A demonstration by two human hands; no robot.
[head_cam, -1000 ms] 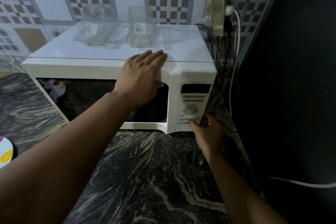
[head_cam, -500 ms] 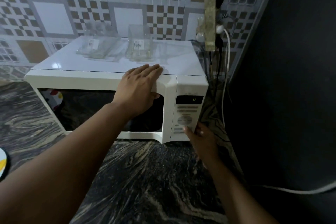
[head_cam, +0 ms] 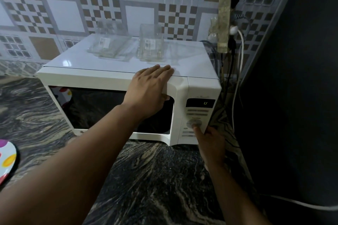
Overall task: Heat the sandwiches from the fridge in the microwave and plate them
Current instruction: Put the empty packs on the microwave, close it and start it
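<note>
A white microwave (head_cam: 102, 80) stands on the dark marbled counter (head_cam: 155, 179) with its door closed; the window is dark and nothing inside can be made out. My left hand (head_cam: 150, 89) lies flat with fingers spread on the door's upper right corner. My right hand (head_cam: 210, 142) grips the lower right corner of the control panel, its thumb touching the round dial (head_cam: 194, 124). The display (head_cam: 200, 103) shows a lit digit. A colourful plate (head_cam: 7, 160) pokes in at the left edge. No sandwiches are visible.
Two clear glass containers (head_cam: 109, 42) (head_cam: 150, 45) sit on top of the microwave. A power strip (head_cam: 224, 23) with cables hangs on the tiled wall to the right. A dark appliance side (head_cam: 296, 97) fills the right, with a white cable (head_cam: 300, 204) trailing below.
The view has tilted up and drawn closer. The display has lit up. My right thumb has moved up from the lower buttons to the dial; my left hand stays on the door.
</note>
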